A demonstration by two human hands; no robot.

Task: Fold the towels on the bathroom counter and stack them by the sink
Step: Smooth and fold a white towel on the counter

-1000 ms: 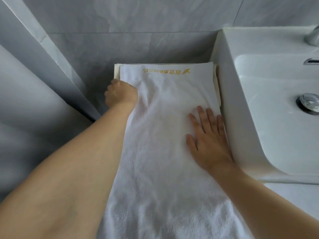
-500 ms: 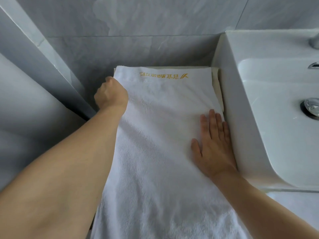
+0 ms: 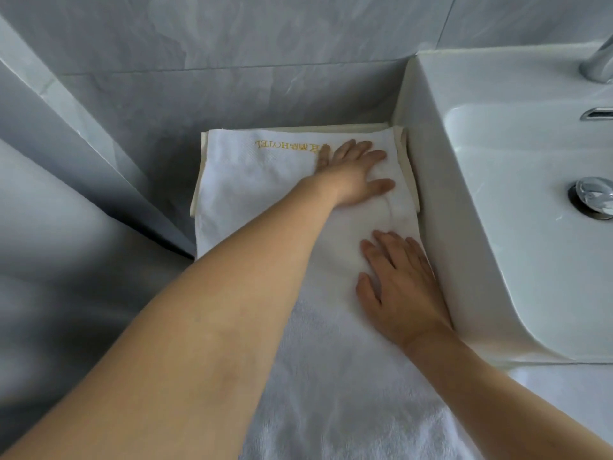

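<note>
Moved from the left edge, the left hand (image 3: 353, 174) now presses flat near the gold lettering of a soft white terry towel (image 3: 265, 180) beside the white ceramic sink (image 3: 464, 227); the right hand (image 3: 401, 287) lies open on it. Limp cloth, likely best lifted by its corners.

White towel (image 3: 265, 180) with gold embroidered lettering (image 3: 285, 145); cream towel (image 3: 408, 167) edges beneath it; white sink (image 3: 497, 227) with chrome drain (image 3: 593, 197); grey marbled wall tiles (image 3: 232, 61).
</note>
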